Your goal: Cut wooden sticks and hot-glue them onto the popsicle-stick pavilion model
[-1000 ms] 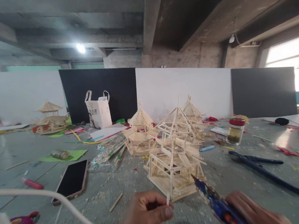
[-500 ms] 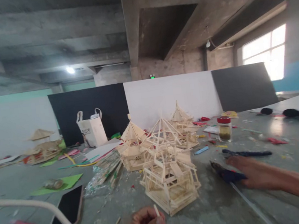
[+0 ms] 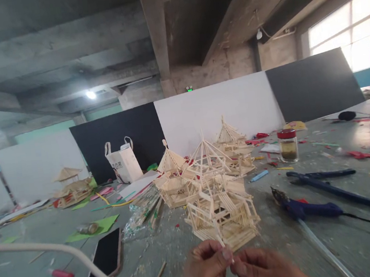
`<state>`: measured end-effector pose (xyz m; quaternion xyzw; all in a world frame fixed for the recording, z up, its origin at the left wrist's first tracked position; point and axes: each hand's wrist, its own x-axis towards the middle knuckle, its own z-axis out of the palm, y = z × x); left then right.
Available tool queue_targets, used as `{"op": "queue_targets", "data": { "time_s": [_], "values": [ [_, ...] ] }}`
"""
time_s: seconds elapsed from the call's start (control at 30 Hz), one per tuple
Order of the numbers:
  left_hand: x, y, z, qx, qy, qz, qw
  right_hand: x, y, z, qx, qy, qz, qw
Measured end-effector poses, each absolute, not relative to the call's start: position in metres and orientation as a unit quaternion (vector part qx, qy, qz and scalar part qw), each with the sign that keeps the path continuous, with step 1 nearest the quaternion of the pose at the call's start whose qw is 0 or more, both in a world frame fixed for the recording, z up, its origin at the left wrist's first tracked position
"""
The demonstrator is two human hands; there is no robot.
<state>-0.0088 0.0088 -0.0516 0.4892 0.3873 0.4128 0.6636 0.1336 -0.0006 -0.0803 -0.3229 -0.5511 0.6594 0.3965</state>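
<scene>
Near the bottom edge, both hands meet over the grey tabletop [image 3: 352, 235]. Left hand [image 3: 206, 273] pinches a thin wooden stick [image 3: 219, 239] between thumb and forefinger, other fingers curled. Right hand [image 3: 267, 270] has its fingertips closed in, touching the left at the stick's lower end; whether it grips the stick, cannot tell. Stick-built pavilion model [image 3: 223, 212] stands just beyond. Blue glue gun [image 3: 306, 208] lies to the right, untouched. Phone [image 3: 103, 260] far left. Judgement: keep the pinch light and the stick straight, clear of the model's frail rails.
</scene>
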Motion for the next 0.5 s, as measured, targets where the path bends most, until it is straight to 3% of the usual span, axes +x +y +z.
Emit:
{"op": "queue_targets", "data": {
  "time_s": [0.17, 0.37, 0.5],
  "values": [
    [-0.009, 0.010, -0.039, 0.586, 0.456, 0.404, 0.534, 0.134, 0.006, -0.073, -0.283, -0.437, 0.723, 0.454],
    [-0.025, 0.007, 0.004, 0.791, 0.445, 0.382, 0.177, 0.135, 0.017, -0.059, -0.268, -0.327, 0.766, 0.484],
    [-0.024, 0.023, 0.026, 0.850, 0.412, 0.316, 0.083, 0.131, 0.027, -0.057, -0.241, -0.294, 0.774, 0.507]
  ]
}}
